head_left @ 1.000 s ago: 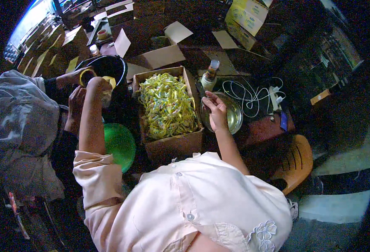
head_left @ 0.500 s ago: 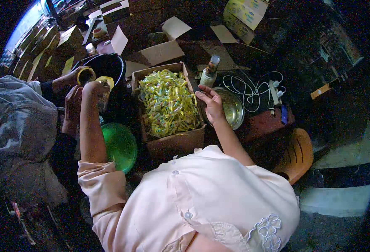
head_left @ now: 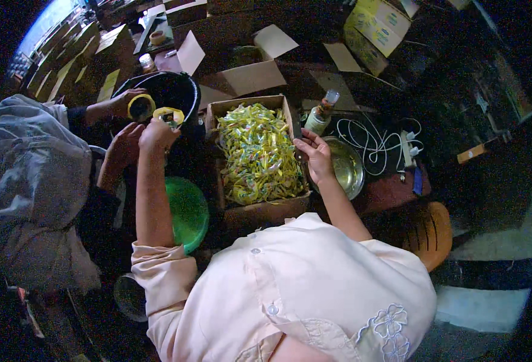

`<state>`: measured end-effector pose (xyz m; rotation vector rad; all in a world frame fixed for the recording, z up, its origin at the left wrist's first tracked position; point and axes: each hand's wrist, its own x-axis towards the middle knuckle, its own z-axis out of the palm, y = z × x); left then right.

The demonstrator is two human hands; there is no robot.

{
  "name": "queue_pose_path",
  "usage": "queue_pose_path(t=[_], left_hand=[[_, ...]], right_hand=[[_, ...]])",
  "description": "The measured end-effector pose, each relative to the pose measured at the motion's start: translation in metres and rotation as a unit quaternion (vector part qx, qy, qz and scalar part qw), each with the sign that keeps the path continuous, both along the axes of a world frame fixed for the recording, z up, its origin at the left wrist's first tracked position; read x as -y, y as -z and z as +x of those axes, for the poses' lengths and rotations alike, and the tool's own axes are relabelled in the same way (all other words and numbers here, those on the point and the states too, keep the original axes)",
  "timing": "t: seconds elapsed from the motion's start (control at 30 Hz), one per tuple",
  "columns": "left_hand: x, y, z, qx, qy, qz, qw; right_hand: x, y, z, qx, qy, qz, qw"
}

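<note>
Head view. Right hand (head_left: 315, 155): shifted since earlier from the steel bowl (head_left: 345, 168) to the sachet carton's (head_left: 257, 154) right edge, fingers spread, empty. Left hand (head_left: 156, 134): closed on a yellow ring (head_left: 168, 113) at the black bucket's (head_left: 168, 90) rim, crowded by a co-worker's hands.

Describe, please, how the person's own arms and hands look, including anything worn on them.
Both forearms are bare. The left hand and right hand wear no gloves; no rings or watch are discernible. The pale pink short-sleeved shirt has a cuffed left sleeve, small round buttons, and a white embroidered flower patch.
</note>
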<state>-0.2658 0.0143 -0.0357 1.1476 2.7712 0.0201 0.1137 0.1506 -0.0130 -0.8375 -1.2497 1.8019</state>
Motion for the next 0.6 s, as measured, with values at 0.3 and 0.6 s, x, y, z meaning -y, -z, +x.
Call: queue_pose_path(t=[0.3,0.6], left_hand=[[0.015,-0.033,0.055,-0.185,-0.011,0.150,0.971],[0.005,-0.053,0.069,-0.014,-0.006,0.080,0.997]], right_hand=[[-0.020,0.007,-0.005,-0.011,-0.008,0.009,1.000],[-0.033,0.015,0.008,0.011,0.001,-0.009,1.000]])
